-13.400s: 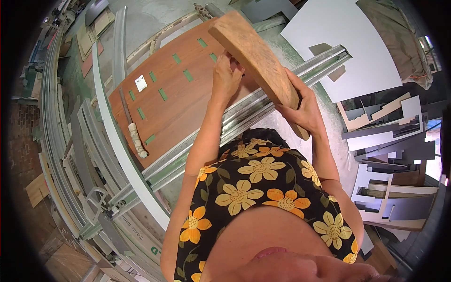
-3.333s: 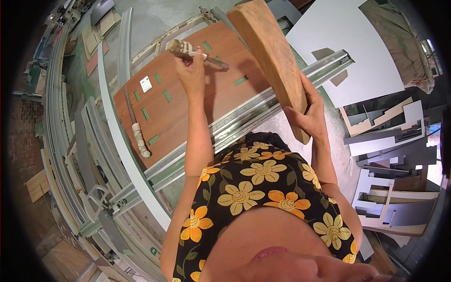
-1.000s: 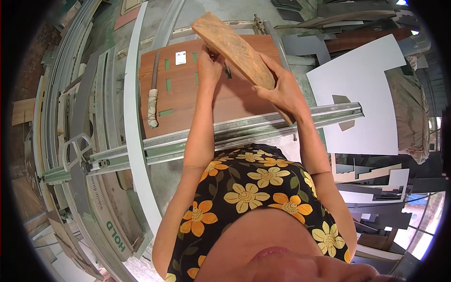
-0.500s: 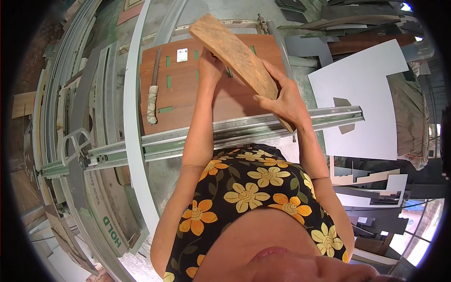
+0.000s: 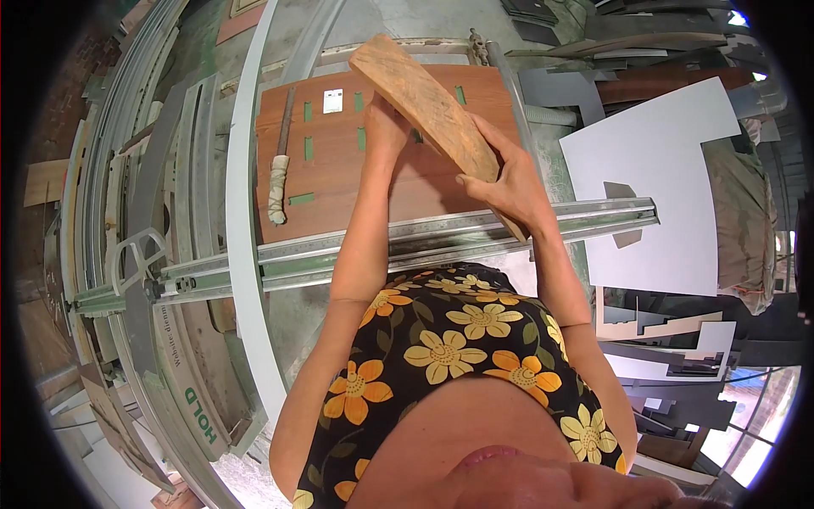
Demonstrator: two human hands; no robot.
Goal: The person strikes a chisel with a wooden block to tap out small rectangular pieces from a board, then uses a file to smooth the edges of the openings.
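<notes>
- Nearest the viewer, a dark floral garment [image 5: 475, 327] covers the person's torso, with both forearms extended forward on either side.
- Just beyond it, a metal rail [image 5: 449, 227] runs crosswise; a long white strip [image 5: 242, 187] crosses it on the left.
- The right hand [image 5: 513, 176] grasps the nearer part of a thick wooden block [image 5: 431, 109], its fingers wrapped around the far side and its thumb on the near side.
- The block is held slantwise above a brown panel [image 5: 335, 174], its near end over the rail and its far end toward the upper left.
- The left hand [image 5: 387, 127] is partly covered by the block, beside its farther half; whether its fingers are clenched or released cannot be told.
- The panel lies beyond the rail and bears several green rectangular slots [image 5: 309, 149].
- Along the panel's left side lies a thin rod with a cloth-wrapped handle [image 5: 277, 191], the handle at the near end.
- Farther up the panel, a white label [image 5: 332, 101] sits between slots.
- To the right, well apart from the hands, lies a large white sheet [image 5: 653, 161].
</notes>
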